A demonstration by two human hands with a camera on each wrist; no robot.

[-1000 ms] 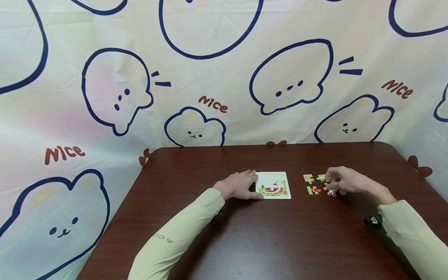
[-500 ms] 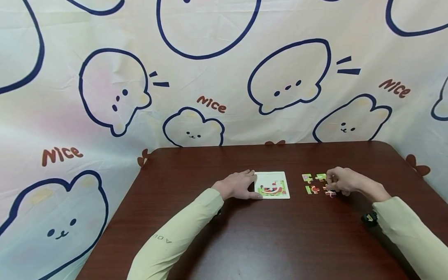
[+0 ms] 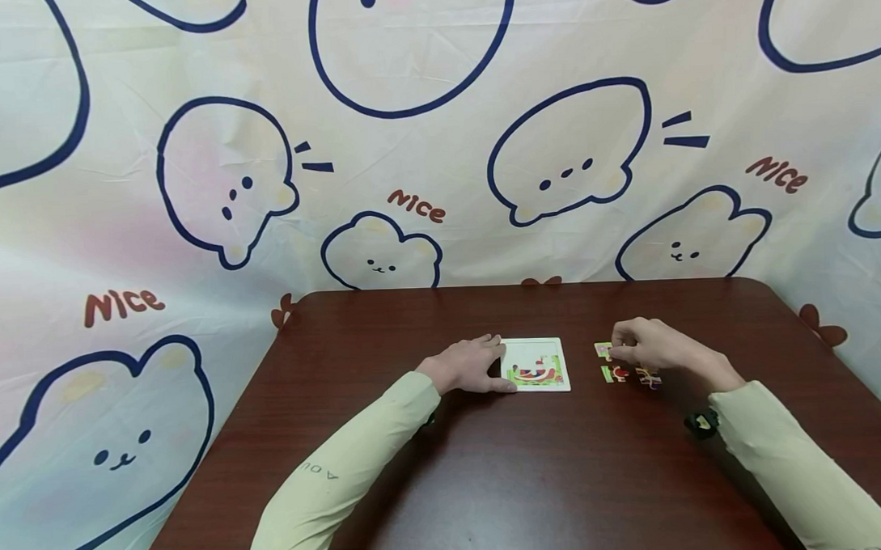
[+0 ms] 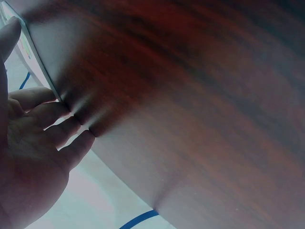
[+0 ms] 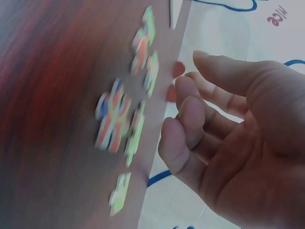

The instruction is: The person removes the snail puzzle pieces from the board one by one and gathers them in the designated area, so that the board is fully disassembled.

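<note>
At centre-right, the board [image 3: 532, 347] is filled only low down, loose pieces [image 3: 618, 374] remain farther right, the relaxed left hand [image 3: 467, 366] touches the board, the half-curled right hand [image 3: 660, 346] seems empty.

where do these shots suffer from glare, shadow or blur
Head: mostly crisp, with pale sheen on the near tabletop and shadow beside the left sleeve; left wrist: left hand dim, finger shadows on the tabletop, backdrop washed out; right wrist: puzzle pieces blurred, their printed pictures hard to make out.
</note>
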